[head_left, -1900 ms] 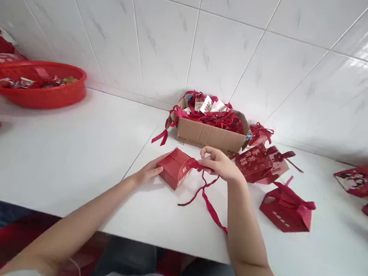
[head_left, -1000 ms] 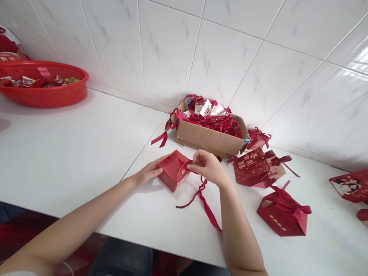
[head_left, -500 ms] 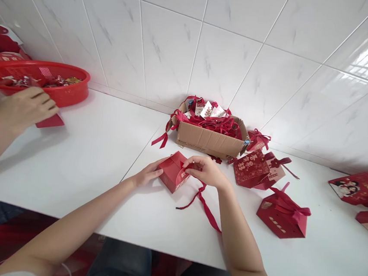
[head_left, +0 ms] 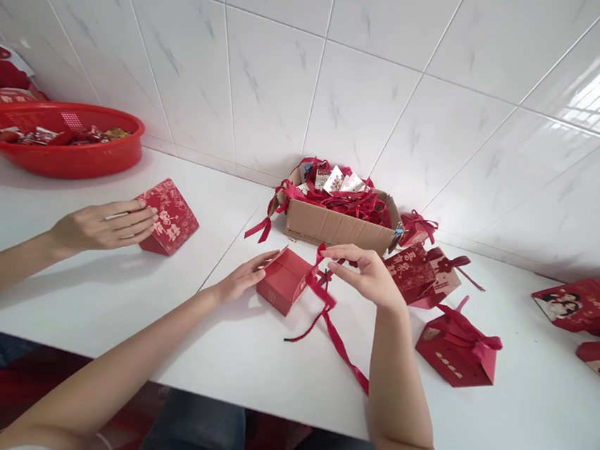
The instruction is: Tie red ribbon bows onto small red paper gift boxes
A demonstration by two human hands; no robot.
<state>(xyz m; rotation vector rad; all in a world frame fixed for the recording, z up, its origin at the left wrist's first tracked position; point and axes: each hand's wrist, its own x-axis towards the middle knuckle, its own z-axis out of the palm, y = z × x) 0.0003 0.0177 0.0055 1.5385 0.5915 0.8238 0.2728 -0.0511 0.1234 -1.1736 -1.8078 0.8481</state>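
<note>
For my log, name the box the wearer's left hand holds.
The plain-topped box, alone between left hand and right hand; a co-worker's hand touches another box.

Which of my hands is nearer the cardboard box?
Right. Your right hand is just in front of the cardboard box; your left hand is farther from it, in front and off to the left.

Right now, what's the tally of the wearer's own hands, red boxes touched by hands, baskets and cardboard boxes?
Wearer's left hand and right hand: 2
Wearer's red box and co-worker's red box: 2
Red basket: 1
Cardboard box: 1
Total: 6
</note>
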